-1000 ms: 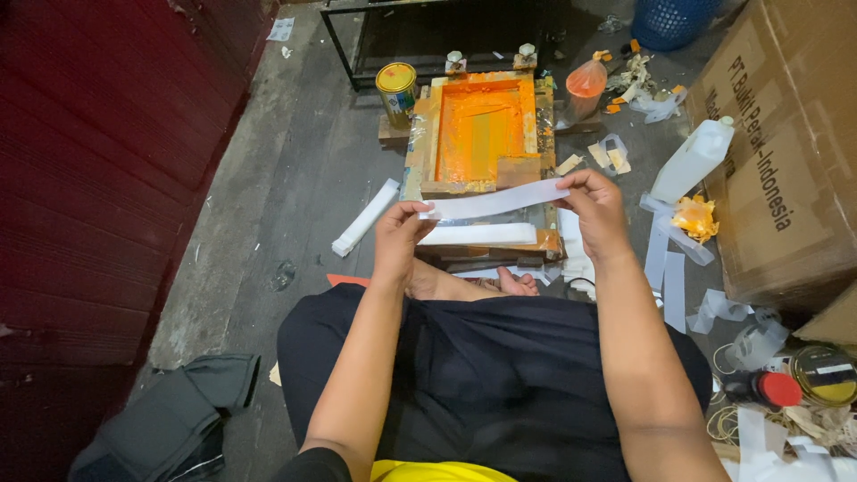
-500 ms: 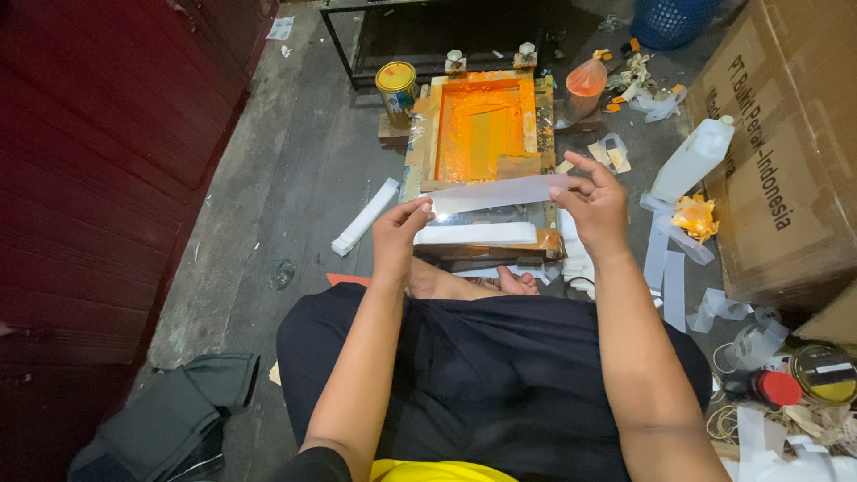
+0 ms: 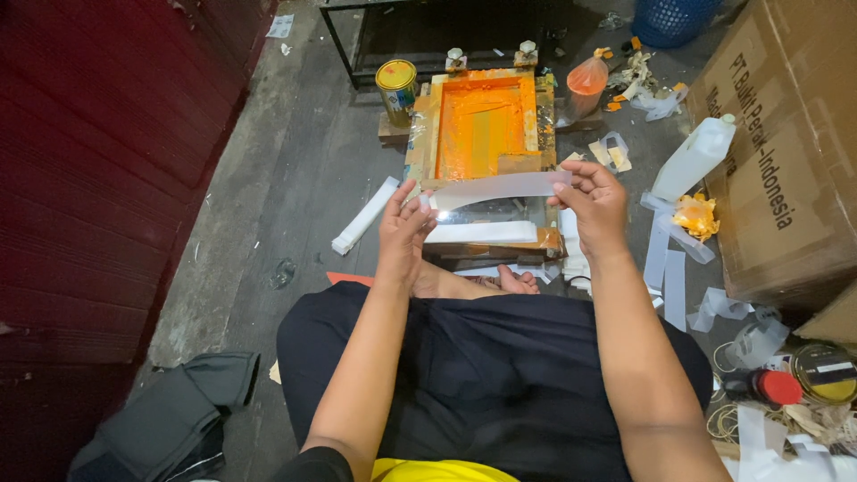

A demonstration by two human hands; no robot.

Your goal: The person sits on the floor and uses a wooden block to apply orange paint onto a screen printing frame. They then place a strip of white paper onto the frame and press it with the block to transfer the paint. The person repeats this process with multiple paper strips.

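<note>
Both hands pinch one white strip (image 3: 500, 188) taut, left hand (image 3: 402, 234) and right hand (image 3: 594, 207) gripping its ends, levelled above the orange-inked printing frame (image 3: 482, 125) on the floor.

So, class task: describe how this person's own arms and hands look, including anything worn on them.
Both arms are bare from the hands up to the frame edge. The left hand and right hand wear no gloves, and no rings, watch or bracelets show.

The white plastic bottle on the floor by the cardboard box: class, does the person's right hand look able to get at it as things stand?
Probably yes, but not at once. The white plastic bottle stands on the hand's own side with open floor between them, but the right hand is pinching one end of the white strip, whose other end the left hand holds.
</note>
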